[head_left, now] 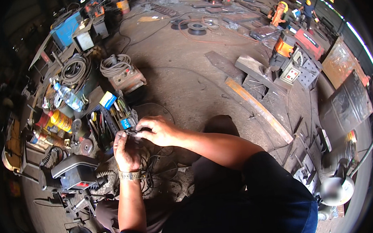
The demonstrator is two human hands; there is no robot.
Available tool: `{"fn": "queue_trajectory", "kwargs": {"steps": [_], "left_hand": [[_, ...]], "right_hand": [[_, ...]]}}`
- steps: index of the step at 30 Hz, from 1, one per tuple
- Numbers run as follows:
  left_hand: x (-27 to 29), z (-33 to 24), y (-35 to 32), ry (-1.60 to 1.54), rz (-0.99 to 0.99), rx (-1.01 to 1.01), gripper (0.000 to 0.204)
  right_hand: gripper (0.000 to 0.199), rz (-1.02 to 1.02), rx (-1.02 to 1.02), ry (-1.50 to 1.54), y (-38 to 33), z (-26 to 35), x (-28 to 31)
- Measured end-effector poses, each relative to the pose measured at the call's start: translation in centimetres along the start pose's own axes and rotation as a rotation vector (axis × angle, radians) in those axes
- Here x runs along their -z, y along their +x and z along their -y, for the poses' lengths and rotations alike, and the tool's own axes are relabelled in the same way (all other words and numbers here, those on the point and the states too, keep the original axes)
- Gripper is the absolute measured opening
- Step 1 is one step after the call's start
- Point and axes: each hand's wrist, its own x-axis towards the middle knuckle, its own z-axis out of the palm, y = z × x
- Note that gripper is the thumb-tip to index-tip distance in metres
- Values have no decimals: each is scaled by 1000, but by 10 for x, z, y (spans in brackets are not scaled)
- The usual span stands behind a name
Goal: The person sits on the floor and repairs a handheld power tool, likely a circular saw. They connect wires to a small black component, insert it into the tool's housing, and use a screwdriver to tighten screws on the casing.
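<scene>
My left hand [126,151], with a watch [130,175] on its wrist, is raised with its fingers closed around a small dark piece [131,131]. From the right my right hand [156,131] reaches over and pinches the same piece between thumb and fingers. Too little of it shows to tell its kind. Tangled black cables [155,170] hang and lie below the hands. Just beyond the fingers stands a tool box [116,115] packed with hand tools and small blue boxes.
A coiled cable [116,66] sits on a machine at the front left. A water bottle [69,97] and a yellow bottle [60,121] stand to the left. Beside them is a black welding helmet [75,169]. A rusty flat bar [259,109] and a magnetic drill [284,49] lie right. Co-workers [279,14] are far off.
</scene>
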Motion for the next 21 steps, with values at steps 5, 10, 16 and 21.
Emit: {"fn": "queue_trajectory", "kwargs": {"steps": [5, 10, 16, 21], "left_hand": [[-10, 4, -3, 17, -53, -49, 11], [-13, 4, -4, 5, -57, -32, 10], [3, 5, -3, 24, 2, 9, 11], [4, 4, -3, 3, 14, -5, 12]], "right_hand": [[22, 43, 1, -39, -1, -4, 2], [22, 52, -1, -71, -2, -2, 5], [21, 42, 13, -26, -3, -2, 5], [21, 38, 20, -27, -2, -3, 4]]}}
